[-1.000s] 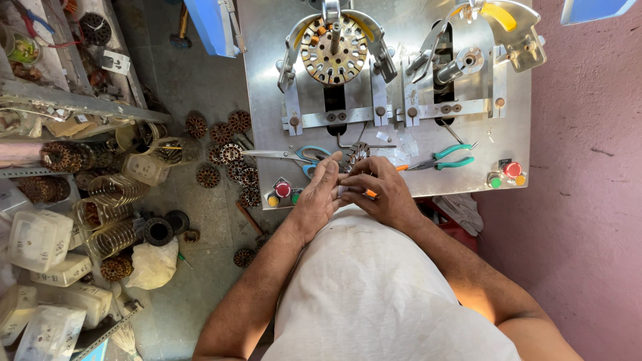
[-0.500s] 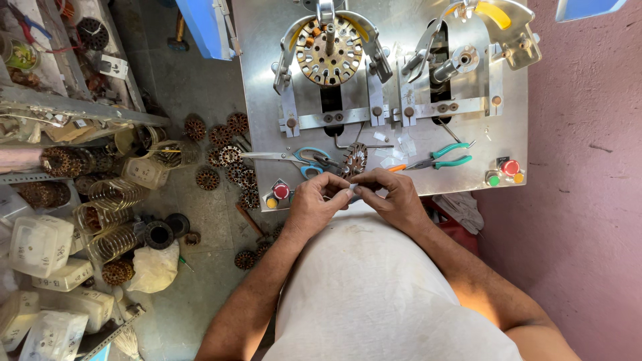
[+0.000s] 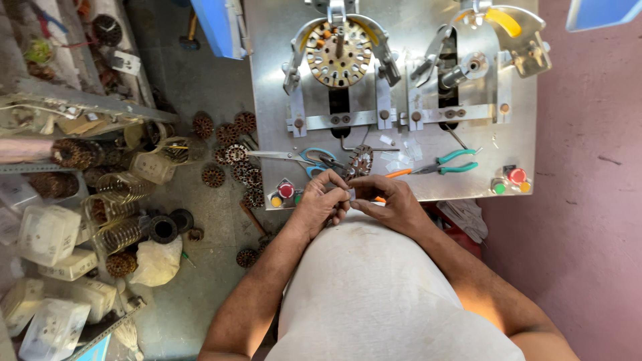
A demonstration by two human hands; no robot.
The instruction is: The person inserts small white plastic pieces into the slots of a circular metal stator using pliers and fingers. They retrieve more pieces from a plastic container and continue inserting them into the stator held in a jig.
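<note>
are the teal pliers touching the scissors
Apart. The head view shows bare metal bench between the pliers on the right and the scissors on the left.

small wound stator core (image 3: 361,160) on steel bench plate (image 3: 521,144) | blue-handled scissors (image 3: 294,156) left of it | green-handled pliers (image 3: 447,162) right | both hands just before it

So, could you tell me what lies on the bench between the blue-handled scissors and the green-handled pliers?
In the head view, a small wound stator core sits between the scissors and pliers, with scraps of white paper beside it.
</note>
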